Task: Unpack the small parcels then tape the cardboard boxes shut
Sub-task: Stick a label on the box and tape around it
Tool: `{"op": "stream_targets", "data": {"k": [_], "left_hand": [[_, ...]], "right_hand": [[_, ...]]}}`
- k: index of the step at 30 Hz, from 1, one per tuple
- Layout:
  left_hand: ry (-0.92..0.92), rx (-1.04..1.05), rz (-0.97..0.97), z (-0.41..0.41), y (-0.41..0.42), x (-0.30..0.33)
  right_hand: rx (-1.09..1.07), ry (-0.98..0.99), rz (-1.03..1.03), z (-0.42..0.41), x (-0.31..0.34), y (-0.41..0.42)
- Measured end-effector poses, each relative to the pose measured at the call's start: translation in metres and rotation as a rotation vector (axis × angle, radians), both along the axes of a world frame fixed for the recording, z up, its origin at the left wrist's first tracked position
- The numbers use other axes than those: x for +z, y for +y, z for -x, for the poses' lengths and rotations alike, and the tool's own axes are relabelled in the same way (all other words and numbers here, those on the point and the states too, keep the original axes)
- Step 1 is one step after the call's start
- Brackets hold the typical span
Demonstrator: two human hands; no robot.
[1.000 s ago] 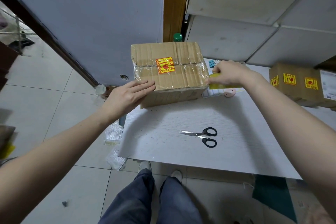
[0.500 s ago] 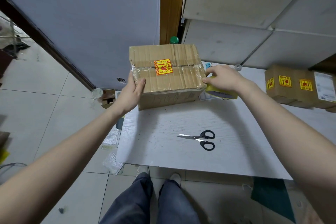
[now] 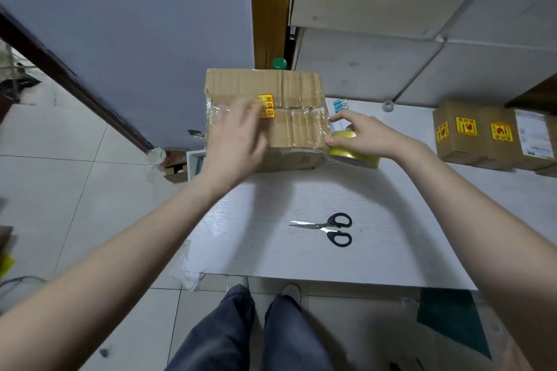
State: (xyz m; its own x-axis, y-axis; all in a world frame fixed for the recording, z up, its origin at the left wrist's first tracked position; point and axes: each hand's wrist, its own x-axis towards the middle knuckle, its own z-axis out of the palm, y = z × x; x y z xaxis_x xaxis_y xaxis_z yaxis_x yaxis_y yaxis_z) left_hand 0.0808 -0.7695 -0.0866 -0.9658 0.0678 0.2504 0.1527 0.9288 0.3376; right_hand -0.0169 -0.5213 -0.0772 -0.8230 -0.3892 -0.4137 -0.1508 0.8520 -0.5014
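Cardboard box (image 3: 280,105) at twelve o'clock on the white table (image 3: 391,235), judged stiff yet film-slick and best steadied by its edges, lies under the flat left hand (image 3: 238,135) while the right hand (image 3: 366,135) grips the yellow tape roll (image 3: 349,153) at the box's three o'clock corner.

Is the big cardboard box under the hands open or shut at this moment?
Shut. The cardboard box has its top flaps down, meeting at the seam, with clear tape over the near half. The left hand lies flat on top.
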Motion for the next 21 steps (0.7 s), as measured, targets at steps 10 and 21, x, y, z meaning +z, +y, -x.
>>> {"op": "stream_targets", "data": {"k": [10, 21], "left_hand": [[-0.157, -0.347, 0.323, 0.019, 0.081, -0.032], [-0.092, -0.428, 0.206, 0.008, 0.074, -0.033]], "right_hand": [[-0.211, 0.052, 0.22, -0.024, 0.011, 0.026], [-0.166, 0.479, -0.006, -0.106, -0.038, 0.042]]}}
